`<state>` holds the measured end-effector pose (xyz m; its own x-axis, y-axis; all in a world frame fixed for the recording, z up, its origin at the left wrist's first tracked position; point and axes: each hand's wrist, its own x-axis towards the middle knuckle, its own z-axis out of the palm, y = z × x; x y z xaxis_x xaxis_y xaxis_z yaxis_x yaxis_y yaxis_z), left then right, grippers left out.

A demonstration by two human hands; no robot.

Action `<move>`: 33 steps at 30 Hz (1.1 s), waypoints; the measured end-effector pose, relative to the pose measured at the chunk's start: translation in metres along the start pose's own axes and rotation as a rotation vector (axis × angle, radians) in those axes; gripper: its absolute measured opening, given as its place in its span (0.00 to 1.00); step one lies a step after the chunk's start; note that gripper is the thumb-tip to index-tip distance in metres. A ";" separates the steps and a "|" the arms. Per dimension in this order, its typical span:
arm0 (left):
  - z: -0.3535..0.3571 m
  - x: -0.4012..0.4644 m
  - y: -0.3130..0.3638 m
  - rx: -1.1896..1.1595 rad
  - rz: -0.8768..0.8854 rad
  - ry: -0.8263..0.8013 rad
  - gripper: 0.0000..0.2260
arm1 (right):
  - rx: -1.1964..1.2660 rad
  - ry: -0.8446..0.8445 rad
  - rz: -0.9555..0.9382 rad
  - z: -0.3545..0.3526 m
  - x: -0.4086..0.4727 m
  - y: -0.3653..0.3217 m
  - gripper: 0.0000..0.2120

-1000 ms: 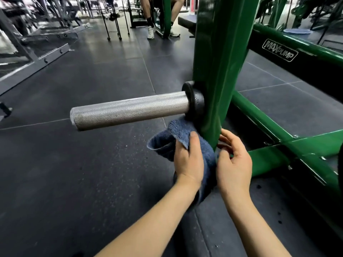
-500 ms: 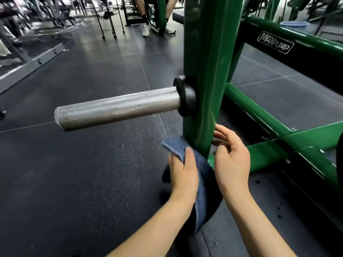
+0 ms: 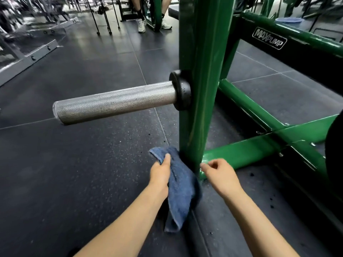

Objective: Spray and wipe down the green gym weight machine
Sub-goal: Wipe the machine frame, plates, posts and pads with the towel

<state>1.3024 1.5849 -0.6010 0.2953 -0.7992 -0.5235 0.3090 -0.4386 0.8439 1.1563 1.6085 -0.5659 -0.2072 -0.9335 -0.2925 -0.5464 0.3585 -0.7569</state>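
Two hands (left (image 3: 160, 175), right (image 3: 220, 174)), one cloth (image 3: 181, 184), one post (image 3: 196, 89).

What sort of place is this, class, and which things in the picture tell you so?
Most likely a gym: a green weight machine with a knurled metal bar, a dark rubber floor, and more exercise frames behind.

Green upright post (image 3: 198, 89) of the weight machine — glossy, vertical, with a knurled steel peg (image 3: 115, 102) jutting sideways; a blue towel (image 3: 180, 186) drapes against its base.
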 end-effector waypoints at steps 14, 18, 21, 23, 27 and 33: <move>-0.020 -0.026 0.020 0.785 0.391 0.053 0.30 | 0.439 -0.346 -0.069 0.025 -0.026 0.013 0.21; -0.055 -0.056 -0.005 1.264 0.864 -0.160 0.42 | 0.110 -0.094 -0.117 0.038 -0.020 0.001 0.17; -0.076 -0.063 -0.022 1.494 0.778 -0.366 0.52 | 0.354 -0.215 -0.082 0.039 -0.022 -0.011 0.08; -0.076 -0.059 -0.016 1.387 0.764 -0.354 0.55 | 0.567 -0.377 -0.017 0.032 -0.025 -0.020 0.04; -0.054 -0.040 0.011 1.061 0.849 -0.390 0.48 | 0.759 -0.533 0.017 0.016 -0.013 -0.024 0.12; -0.077 0.023 0.063 1.243 0.758 -0.328 0.40 | 0.112 -0.359 -0.019 0.008 0.002 -0.028 0.06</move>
<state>1.3980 1.5706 -0.5689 -0.2347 -0.9719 -0.0197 -0.8192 0.1869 0.5423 1.1775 1.5965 -0.5503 0.1105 -0.8866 -0.4491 -0.4515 0.3578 -0.8174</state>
